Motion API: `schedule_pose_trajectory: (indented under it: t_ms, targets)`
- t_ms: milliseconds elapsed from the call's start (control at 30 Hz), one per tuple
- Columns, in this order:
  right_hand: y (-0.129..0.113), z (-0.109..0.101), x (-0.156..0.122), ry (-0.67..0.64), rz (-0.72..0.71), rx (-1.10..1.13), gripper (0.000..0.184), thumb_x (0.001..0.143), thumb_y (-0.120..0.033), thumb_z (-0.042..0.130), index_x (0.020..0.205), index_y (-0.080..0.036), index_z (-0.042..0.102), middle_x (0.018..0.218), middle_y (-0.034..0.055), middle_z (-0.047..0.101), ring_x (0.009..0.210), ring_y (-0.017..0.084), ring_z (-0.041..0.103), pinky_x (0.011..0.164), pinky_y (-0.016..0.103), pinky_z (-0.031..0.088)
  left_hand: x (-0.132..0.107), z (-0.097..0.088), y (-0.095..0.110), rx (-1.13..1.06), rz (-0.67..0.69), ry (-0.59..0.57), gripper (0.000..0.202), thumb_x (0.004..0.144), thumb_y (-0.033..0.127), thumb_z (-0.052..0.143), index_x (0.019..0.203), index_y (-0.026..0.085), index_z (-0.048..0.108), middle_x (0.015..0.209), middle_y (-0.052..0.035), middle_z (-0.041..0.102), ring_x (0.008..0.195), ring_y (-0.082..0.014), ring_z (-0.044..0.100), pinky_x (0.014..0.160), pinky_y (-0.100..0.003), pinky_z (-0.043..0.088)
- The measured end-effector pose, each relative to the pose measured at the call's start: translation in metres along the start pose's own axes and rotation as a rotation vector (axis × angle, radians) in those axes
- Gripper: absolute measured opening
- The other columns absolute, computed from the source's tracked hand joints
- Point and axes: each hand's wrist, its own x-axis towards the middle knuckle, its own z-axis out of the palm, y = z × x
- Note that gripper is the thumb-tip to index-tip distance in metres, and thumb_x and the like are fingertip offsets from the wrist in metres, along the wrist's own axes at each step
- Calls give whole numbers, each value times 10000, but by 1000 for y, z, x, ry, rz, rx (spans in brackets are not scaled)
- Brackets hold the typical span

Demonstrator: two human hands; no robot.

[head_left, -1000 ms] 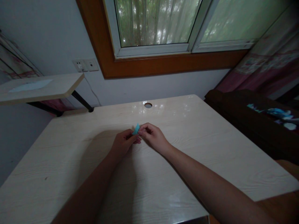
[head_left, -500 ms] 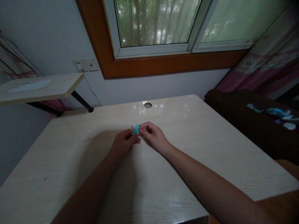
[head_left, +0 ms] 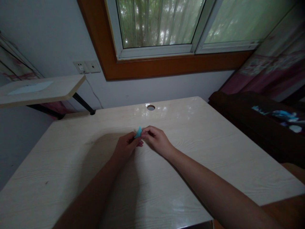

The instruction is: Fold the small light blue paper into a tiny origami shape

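A small folded piece of blue paper (head_left: 138,131) is pinched between both hands over the middle of the pale wooden table (head_left: 71,165). My left hand (head_left: 125,146) grips it from the left with thumb and fingers closed. My right hand (head_left: 156,140) pinches its right side, fingers curled. Only a small pointed tip of the paper shows above the fingers; the rest is hidden.
A round cable hole (head_left: 151,107) sits near the table's far edge. A raised side shelf (head_left: 40,89) with a pale sheet stands at the left. A dark sofa (head_left: 257,121) with small items is at the right. Wall sockets (head_left: 87,66) and a window are behind.
Both hands stay pinched on the blue paper in the same spot, with only slight finger shifts.
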Motion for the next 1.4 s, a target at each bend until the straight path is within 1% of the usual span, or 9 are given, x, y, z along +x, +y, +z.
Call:
schedule_pose_trajectory:
  t_ms: [200, 400, 567, 733, 900, 1067, 1200, 1400]
  targets:
    - [-5, -1, 0, -19, -11, -30, 65, 873, -177, 580, 834, -191, 630, 800, 7, 626, 760, 149, 569, 732, 269, 427, -1, 1, 2, 29, 6, -10, 189, 865, 345, 633, 865, 173, 709, 754, -30, 726, 734, -179, 702, 728, -279, 559]
    - [-6, -1, -1, -21, -1, -18, 57, 868, -171, 577, 830, -189, 616, 796, 4, 621, 756, 147, 566, 730, 272, 426, 0, 1, 2, 85, 18, -9, 176, 864, 334, 633, 848, 176, 708, 755, -34, 733, 732, -184, 710, 713, -274, 556]
    - [0, 3, -2, -14, 72, 103, 39, 873, -228, 598, 870, -191, 611, 793, 8, 635, 728, 147, 582, 693, 275, 447, -1, 1, 1, 124, 23, 14, 186, 869, 347, 636, 862, 174, 702, 756, -38, 742, 720, -181, 719, 710, -269, 559]
    - [8, 8, -4, -3, 122, 217, 105, 869, -292, 635, 921, -206, 604, 789, 9, 649, 720, 154, 614, 687, 294, 470, -1, 1, 0, 97, 17, 18, 210, 859, 373, 643, 823, 172, 694, 744, -40, 735, 707, -186, 716, 692, -275, 569]
    - [8, 10, -3, -19, 121, 335, 189, 856, -333, 671, 978, -214, 589, 810, 12, 655, 727, 153, 629, 712, 312, 491, 0, 1, -1, 88, 27, 9, 237, 853, 409, 647, 817, 178, 688, 733, -33, 729, 704, -184, 713, 699, -280, 572]
    - [8, 11, -1, 40, 111, 425, 215, 821, -302, 709, 970, -224, 575, 856, 8, 662, 782, 149, 632, 724, 301, 485, 1, 1, -4, 75, 7, 11, 221, 853, 391, 646, 815, 177, 683, 725, -31, 731, 697, -181, 715, 704, -282, 572]
    - [7, 11, 0, 53, 110, 491, 206, 812, -271, 711, 950, -224, 565, 826, -7, 657, 761, 140, 627, 695, 286, 466, 1, 1, -5, 33, -20, 11, 227, 853, 395, 646, 812, 173, 673, 728, -37, 732, 687, -182, 714, 703, -291, 578]
    - [6, 11, 0, 75, 124, 490, 182, 815, -253, 694, 950, -220, 578, 815, -14, 636, 764, 133, 614, 711, 281, 464, 2, 1, 0, -19, -81, -11, 242, 831, 403, 671, 804, 162, 659, 717, -46, 738, 666, -184, 716, 692, -300, 583]
